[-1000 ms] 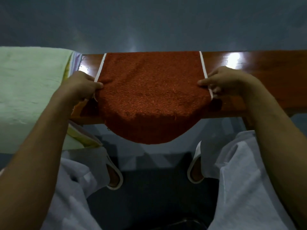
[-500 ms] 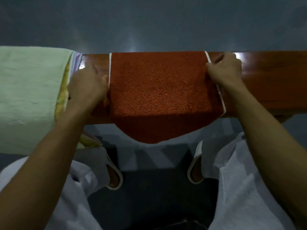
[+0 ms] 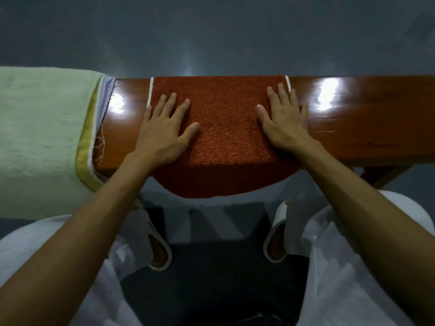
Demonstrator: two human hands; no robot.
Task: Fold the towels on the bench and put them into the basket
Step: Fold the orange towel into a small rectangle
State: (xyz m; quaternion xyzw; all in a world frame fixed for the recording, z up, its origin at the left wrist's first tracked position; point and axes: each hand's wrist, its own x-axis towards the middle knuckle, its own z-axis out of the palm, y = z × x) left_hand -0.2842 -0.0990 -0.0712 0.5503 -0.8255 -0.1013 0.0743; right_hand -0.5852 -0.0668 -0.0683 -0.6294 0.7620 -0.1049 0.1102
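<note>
Head view: a rust-red towel (image 3: 223,137) lies at the centre of the frame across the glossy wooden surface (image 3: 367,118). It has white trim at its left and right edges, and its near part droops over the front edge toward the lower middle of the frame. The left grip (image 3: 162,130) lies flat on the towel's left side, fingers straight and spread, clasping nothing. The right grip (image 3: 282,121) lies equally flat on the right side, its outer fingers at the white trim. Both press down rather than hold.

The overhang looks like the main risk. The surface is polished, so once the pressure comes off, the weight of the hanging part could drag the towel forward and onto the dark floor. Smoothing outward with flat palms could also skew the cloth, so the trimmed edges stop lining up and the next fold comes out crooked. How many layers the towel already has cannot be told.

At the left of the frame, a pale green towel (image 3: 40,128) tops a pile with yellow and lavender layers showing at its right edge. A loose thread hangs there, which a passing wrist could catch.

No basket is visible anywhere in the frame, so its place and contents cannot be told, and no other container shows. White slippers (image 3: 160,255) appear in the lower part of the frame.
</note>
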